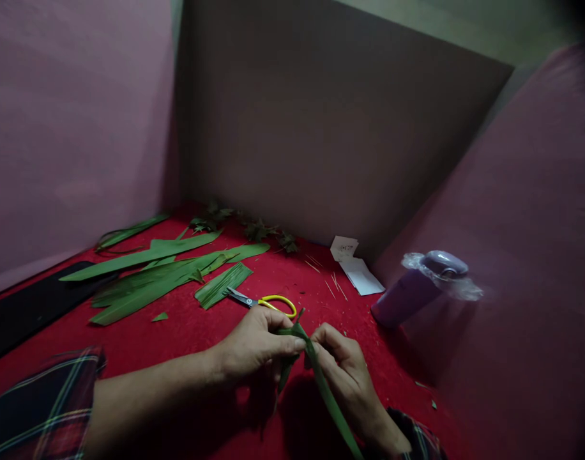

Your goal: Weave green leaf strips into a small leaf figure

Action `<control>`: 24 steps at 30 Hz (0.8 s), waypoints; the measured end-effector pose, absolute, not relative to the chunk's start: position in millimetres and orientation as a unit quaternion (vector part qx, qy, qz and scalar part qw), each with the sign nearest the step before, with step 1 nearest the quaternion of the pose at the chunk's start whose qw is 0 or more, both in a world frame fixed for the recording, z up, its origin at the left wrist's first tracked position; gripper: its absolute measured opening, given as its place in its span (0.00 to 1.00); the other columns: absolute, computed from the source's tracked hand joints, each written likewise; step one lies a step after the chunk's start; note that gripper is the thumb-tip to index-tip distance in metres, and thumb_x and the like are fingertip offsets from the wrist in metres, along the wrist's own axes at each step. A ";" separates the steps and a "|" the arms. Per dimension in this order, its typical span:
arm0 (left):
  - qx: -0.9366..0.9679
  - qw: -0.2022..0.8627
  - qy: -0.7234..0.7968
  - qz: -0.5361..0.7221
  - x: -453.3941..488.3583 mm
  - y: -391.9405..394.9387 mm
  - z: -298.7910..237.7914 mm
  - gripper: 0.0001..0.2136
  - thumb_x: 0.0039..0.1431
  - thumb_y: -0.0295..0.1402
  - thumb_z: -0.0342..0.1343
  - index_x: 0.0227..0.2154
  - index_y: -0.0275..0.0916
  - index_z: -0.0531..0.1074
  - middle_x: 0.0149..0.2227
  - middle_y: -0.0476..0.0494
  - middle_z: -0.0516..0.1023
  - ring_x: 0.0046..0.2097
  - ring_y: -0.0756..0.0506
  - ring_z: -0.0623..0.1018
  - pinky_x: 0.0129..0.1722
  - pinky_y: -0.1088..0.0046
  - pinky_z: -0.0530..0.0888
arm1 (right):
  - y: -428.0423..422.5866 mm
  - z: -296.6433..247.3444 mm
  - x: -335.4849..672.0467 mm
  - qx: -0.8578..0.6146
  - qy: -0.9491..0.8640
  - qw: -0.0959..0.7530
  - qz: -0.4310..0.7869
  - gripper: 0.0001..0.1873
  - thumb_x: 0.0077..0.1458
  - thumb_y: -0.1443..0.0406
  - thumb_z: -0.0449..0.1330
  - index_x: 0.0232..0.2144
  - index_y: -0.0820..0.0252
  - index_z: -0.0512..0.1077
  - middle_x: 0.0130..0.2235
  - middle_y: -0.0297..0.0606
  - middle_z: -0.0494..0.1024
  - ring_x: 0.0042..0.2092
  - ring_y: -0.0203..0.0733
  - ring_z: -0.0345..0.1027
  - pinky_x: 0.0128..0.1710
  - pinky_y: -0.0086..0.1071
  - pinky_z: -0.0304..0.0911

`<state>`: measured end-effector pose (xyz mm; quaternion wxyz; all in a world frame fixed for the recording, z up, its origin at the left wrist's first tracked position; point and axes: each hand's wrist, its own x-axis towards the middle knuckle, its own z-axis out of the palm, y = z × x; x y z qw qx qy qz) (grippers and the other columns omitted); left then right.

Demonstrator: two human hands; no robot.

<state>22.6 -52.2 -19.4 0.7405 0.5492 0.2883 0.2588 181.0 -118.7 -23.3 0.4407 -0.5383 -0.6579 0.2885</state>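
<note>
My left hand (254,345) pinches a folded green leaf strip (331,399) between thumb and fingers, above the red cloth. Close beside it, my right hand (343,364) grips the same strip with its fingertips near the fold. One long end of the strip hangs down toward me, and shorter ends stick out above and below my left thumb. Just beyond my left hand lie scissors (278,303) with yellow handles, their blades touching a cut piece of leaf (223,285). My fingers partly hide the fold.
Long green leaves (177,275) are spread at the left, near a black flat board (34,313). Leafy sprigs (258,230) lie at the back. Several thin sticks (338,284) and a white folded card (362,275) sit to the right. A purple bottle (407,297) stands by the right wall.
</note>
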 end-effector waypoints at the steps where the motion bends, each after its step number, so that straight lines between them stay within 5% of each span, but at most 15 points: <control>1: 0.548 0.740 0.289 0.261 22.6 -52.3 -18.8 0.12 0.44 0.37 0.62 0.23 0.33 0.68 0.13 0.53 0.67 0.14 0.55 0.66 0.13 0.82 0.61 | -118.7 -23.1 180.9 -0.538 -0.655 0.442 0.292 0.14 0.56 0.60 0.51 0.21 0.59 0.59 0.21 0.27 0.57 0.23 0.31 0.50 0.22 0.26 0.49; 24: 0.559 0.731 0.282 0.271 21.7 -50.8 -15.4 0.13 0.46 0.38 0.61 0.27 0.32 0.70 0.16 0.52 0.69 0.15 0.55 0.67 0.15 0.82 0.63 | -117.1 -25.8 185.1 -0.534 -0.628 0.460 0.331 0.14 0.57 0.60 0.52 0.22 0.60 0.63 0.22 0.29 0.63 0.25 0.32 0.55 0.25 0.26 0.52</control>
